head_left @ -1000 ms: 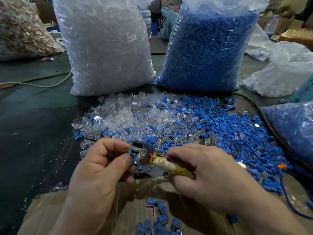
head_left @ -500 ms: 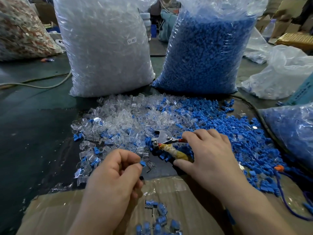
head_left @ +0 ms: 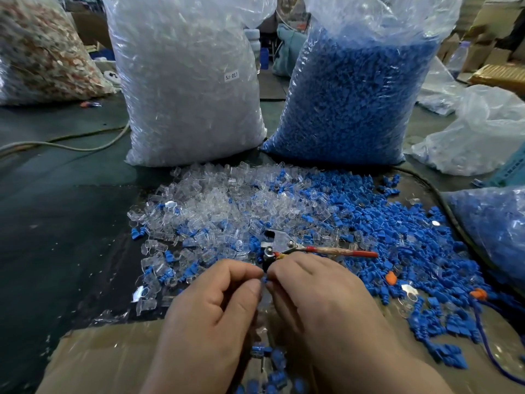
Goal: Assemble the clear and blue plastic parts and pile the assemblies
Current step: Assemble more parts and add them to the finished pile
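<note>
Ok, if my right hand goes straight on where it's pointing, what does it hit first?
Probably your left hand, whose fingers nearly touch it; the red-handled metal pliers lie just beyond. Depth unclear.

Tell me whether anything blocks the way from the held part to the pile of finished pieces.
Nothing visible does. The left hand and right hand pinch the part right by the pile on the cardboard; the pliers lie beyond them, off that path.

We're looking across a dark green work surface, a pale cable snaking at left, cardboard boxes and a plastic bottle in dim light upper right.
</note>
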The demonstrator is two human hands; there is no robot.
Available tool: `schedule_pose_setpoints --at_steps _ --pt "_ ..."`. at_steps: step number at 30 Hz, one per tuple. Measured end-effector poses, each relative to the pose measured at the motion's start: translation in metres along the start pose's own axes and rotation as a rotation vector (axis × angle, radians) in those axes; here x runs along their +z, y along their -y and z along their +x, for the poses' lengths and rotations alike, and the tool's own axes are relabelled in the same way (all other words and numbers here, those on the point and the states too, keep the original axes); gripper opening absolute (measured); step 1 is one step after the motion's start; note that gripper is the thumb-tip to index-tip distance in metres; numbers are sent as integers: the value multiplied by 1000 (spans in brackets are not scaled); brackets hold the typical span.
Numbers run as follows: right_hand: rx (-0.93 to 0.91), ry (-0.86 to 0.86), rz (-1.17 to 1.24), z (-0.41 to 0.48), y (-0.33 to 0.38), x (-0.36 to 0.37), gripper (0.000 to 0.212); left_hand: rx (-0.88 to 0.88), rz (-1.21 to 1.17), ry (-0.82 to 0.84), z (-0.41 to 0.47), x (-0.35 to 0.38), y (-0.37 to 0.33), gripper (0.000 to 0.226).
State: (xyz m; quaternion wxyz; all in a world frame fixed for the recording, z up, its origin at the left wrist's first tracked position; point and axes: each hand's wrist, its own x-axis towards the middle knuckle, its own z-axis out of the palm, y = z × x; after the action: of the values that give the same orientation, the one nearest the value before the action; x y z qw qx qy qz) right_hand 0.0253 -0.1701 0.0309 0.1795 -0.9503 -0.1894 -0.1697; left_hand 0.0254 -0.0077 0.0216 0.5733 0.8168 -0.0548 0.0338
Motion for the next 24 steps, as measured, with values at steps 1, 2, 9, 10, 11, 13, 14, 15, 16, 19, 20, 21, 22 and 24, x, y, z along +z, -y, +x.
schedule_pose_setpoints --at_steps 1,2,9,10,11,13,14,15,16,19,20,21,22,24 --pt "-6 6 24 0 1 -1 28 -6 -22 -11 1 -3 -1 19" --pt "-21 16 48 1 2 -1 28 -21 -34 -17 1 -5 -2 30" --pt "153 130 290 0 17 -2 35 36 20 74 4 -10 0 41" --pt "295 154 475 1 18 -5 37 133 53 67 4 -10 0 33" --pt "462 200 723 1 19 -8 34 208 99 85 3 -11 -1 23" --pt "723 385 1119 3 15 -16 25 264 134 156 1 -13 -2 18" --pt "741 454 1118 3 13 -19 24 254 140 211 1 -15 -1 18" --pt "712 491 1005 2 8 -20 26 231 164 259 2 -18 -1 16" --pt "644 493 801 3 5 -20 30 208 197 302 4 -20 0 12" --pt "408 427 218 1 -1 -20 38 191 356 442 10 -27 4 17" --pt "362 434 95 1 -1 -21 36 206 399 477 11 -27 5 17" --pt "335 453 13 0 -1 -22 34 229 418 498 11 -26 7 15" --pt "321 476 -32 -1 0 -22 31 258 423 519 10 -24 8 15" --pt "300 495 -59 -2 -1 -20 28 312 425 568 9 -20 7 19"
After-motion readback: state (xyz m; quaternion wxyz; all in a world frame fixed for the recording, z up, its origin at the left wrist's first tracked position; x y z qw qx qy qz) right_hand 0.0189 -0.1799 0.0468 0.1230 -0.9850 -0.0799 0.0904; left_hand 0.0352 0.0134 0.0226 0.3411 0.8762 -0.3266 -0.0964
